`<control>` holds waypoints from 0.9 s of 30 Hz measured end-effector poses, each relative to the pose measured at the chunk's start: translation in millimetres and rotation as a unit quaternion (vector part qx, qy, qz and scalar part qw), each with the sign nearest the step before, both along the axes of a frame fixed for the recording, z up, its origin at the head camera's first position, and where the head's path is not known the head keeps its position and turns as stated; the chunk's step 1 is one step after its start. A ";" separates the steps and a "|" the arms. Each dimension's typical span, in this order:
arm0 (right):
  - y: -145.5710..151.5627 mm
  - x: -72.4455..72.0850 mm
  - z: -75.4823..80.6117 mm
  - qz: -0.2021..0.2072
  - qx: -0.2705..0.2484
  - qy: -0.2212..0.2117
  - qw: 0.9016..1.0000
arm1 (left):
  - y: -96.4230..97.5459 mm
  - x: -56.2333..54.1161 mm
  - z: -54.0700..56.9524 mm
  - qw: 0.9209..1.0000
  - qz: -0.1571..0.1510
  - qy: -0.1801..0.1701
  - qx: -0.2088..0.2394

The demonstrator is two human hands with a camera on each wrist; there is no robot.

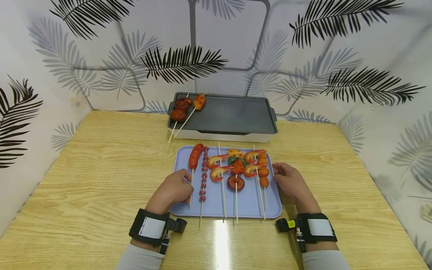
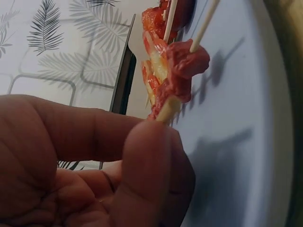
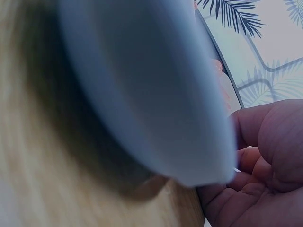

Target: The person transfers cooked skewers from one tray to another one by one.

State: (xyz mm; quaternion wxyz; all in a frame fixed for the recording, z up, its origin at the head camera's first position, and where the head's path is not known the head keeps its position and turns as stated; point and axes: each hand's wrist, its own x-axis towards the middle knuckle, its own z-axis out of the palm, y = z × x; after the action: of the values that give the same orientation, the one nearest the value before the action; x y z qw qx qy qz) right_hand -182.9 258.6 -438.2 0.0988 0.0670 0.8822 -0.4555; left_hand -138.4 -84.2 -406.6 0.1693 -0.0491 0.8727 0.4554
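In the head view a pale blue tray [image 1: 248,204] lies on the table, holding several food skewers. My left hand [image 1: 173,187] is at the tray's left side, pinching the stick of a red sausage skewer [image 1: 195,157] between thumb and finger. The left wrist view shows the stick's end [image 2: 169,109] poking out of that pinch. Beside it lies a skewer of small red meat pieces [image 1: 204,174]. My right hand [image 1: 290,182] grips the tray's right rim; in the right wrist view its fingers curl at the tray wall [image 3: 208,142], and some fingertips are hidden under it.
Behind the tray stands a grill with a dark plate [image 1: 233,112]. At its left end lie a mushroom-like brown skewer [image 1: 179,114] and an orange-brown skewer [image 1: 200,102]. Shrimp skewers [image 1: 221,172] and a mixed skewer [image 1: 236,182] fill the tray's middle and right.
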 end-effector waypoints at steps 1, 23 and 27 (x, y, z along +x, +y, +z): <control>-0.1 -0.1 0.0 0.000 -0.001 0.001 1.000 | 0.2 -0.2 -0.5 1.000 0.000 -0.001 0.000; -1.0 -0.2 1.4 -0.003 0.001 -0.006 1.000 | 13.6 5.5 0.8 1.000 -0.021 -0.001 0.022; -0.9 0.0 0.5 -0.003 -0.006 -0.004 1.000 | 17.6 6.3 0.3 0.999 -0.025 -0.004 0.032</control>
State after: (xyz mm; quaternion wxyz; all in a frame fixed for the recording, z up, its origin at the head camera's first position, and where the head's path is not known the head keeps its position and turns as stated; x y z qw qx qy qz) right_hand -182.8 257.8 -437.7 0.1018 0.0707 0.8789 -0.4605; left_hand -132.1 -66.6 -406.4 0.1853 -0.0237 0.8580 0.4785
